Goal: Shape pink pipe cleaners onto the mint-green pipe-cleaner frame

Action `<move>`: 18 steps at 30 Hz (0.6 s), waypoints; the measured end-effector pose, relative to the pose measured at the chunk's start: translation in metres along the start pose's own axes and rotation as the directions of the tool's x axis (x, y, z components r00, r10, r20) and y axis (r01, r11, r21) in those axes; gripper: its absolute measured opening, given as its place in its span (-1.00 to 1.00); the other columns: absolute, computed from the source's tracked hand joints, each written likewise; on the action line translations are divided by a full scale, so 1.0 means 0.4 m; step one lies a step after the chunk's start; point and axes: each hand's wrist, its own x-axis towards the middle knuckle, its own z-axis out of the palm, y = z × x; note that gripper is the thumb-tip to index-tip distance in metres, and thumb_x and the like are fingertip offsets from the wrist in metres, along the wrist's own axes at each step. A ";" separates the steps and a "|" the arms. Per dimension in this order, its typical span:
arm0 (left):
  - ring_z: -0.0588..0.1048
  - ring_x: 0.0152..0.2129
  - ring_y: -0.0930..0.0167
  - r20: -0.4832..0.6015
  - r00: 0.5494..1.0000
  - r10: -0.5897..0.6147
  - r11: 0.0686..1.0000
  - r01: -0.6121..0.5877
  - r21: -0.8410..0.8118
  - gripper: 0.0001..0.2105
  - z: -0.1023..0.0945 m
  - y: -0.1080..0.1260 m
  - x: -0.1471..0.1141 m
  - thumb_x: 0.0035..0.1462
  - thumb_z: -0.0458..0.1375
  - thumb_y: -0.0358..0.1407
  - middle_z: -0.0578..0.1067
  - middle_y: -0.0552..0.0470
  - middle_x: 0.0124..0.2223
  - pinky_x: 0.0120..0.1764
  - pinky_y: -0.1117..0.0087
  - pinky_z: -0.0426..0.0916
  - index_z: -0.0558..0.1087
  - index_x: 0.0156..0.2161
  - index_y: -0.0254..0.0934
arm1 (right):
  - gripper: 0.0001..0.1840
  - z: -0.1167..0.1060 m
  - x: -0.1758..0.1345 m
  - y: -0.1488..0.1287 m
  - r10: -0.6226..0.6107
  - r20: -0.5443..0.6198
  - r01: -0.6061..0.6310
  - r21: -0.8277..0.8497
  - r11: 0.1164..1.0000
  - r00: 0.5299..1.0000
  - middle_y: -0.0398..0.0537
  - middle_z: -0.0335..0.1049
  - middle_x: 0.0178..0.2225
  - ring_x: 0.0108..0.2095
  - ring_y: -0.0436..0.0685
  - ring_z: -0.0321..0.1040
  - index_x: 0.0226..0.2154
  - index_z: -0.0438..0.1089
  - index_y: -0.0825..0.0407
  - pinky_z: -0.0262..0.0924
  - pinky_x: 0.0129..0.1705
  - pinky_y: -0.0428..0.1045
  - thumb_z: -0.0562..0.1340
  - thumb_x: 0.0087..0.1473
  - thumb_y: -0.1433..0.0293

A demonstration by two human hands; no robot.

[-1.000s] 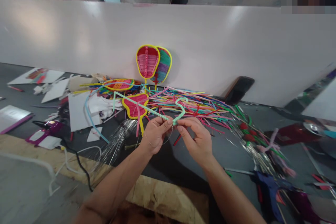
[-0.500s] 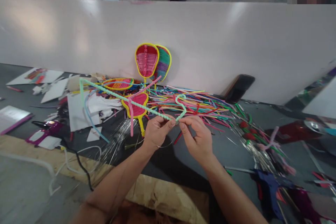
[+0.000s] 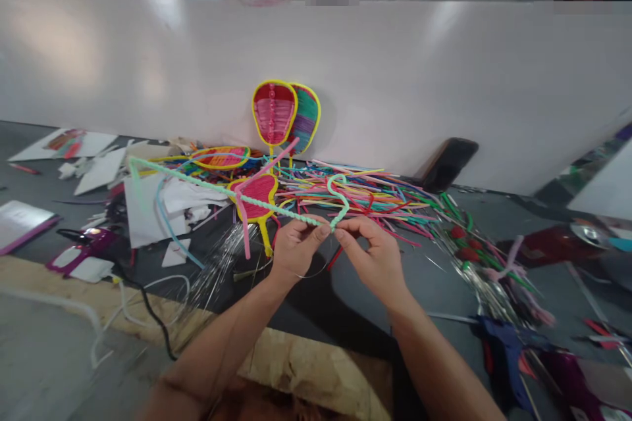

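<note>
A mint-green twisted pipe cleaner (image 3: pixel 207 189) is pinched between the fingertips of both hands over the dark table. My left hand (image 3: pixel 300 247) is closed on it, with the long straight part running out to the upper left and bending down at its far end. My right hand (image 3: pixel 370 250) pinches it close to the left fingertips, where a short curled part rises like a hook. Behind the left hand lies a pink fan shape with a yellow edge (image 3: pixel 257 200), partly covered by a bent pink pipe cleaner (image 3: pixel 241 210).
Two fan shapes (image 3: pixel 274 112) lean on the white partition (image 3: pixel 419 66). A heap of coloured pipe cleaners (image 3: pixel 355 200) lies behind my hands. At right are a phone (image 3: pixel 451 161), a red can (image 3: pixel 555 247) and a blue glue gun (image 3: pixel 506 355); thin wires (image 3: pixel 217 263) lie left.
The far end of the green pipe cleaner has swung left and slightly down. Both hands keep their pinch in nearly the same place.
</note>
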 end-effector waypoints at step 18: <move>0.49 -0.44 0.42 -0.012 0.969 0.245 0.920 -0.229 0.319 -0.91 -0.001 -0.002 -0.002 0.05 0.19 -0.29 0.54 0.06 -0.42 -0.29 0.43 0.37 0.49 -0.40 -0.26 | -0.94 0.022 -0.005 0.002 0.113 -0.029 -0.110 0.075 0.991 0.993 -0.17 0.40 -0.48 -0.48 0.00 0.29 -0.43 0.42 0.02 0.20 -0.39 -0.09 0.21 0.00 0.42</move>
